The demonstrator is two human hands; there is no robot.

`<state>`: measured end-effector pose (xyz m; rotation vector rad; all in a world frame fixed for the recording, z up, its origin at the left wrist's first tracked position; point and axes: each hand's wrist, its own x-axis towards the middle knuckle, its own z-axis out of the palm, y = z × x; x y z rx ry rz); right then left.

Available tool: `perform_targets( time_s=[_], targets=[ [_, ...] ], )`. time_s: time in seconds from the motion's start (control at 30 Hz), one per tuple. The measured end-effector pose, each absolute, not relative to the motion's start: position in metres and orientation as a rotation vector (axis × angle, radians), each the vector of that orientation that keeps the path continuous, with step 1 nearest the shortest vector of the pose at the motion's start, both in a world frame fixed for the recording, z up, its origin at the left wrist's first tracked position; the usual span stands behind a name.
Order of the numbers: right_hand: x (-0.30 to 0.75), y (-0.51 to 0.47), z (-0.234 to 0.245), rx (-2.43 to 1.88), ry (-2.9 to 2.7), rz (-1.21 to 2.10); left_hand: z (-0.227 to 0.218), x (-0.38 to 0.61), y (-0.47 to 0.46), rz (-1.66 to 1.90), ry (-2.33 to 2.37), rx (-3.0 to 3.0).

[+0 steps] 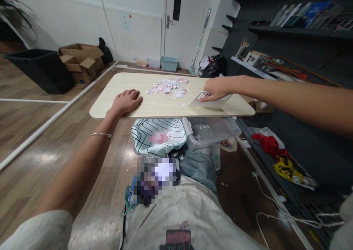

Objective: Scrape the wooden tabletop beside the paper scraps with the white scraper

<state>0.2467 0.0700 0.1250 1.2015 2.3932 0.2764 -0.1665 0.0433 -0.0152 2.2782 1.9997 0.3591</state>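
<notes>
I had my left hand (127, 101) palm down on the table (160, 109), fingers loose and holding nothing. The heap of paper bits (169, 87) sat in the middle, near the back. To its right, my right hand (217, 89) gripped the tilted white scraper (197, 102) tightly.

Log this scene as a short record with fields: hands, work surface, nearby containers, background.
Left hand: the left hand rests palm down on the tabletop; bangle on wrist
Right hand: the right hand grips a white slotted scraper, held tilted at the tabletop
Work surface: pale wood-grain tabletop with rounded corners
On it: loose pile of paper scraps, mostly white, some pinkish, between the hands
Below near edge: black-lined pale cloth bearing pink bits; clear plastic box beside it
Background: black bin, cardboard boxes, light-blue basket
</notes>
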Motion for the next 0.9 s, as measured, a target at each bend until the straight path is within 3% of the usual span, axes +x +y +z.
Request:
perform_targets(
  time_s=[0.43,0.9],
  targets=[
    [0.253,0.062,0.115,1.235,2.525,0.227,-0.015,-0.167,0.044,0.354,1.977,2.282],
    [0.273,0.08,0.104,1.347,2.65,-0.186,-0.021,-0.166,0.047,0.378,2.044,2.312]
  ],
)
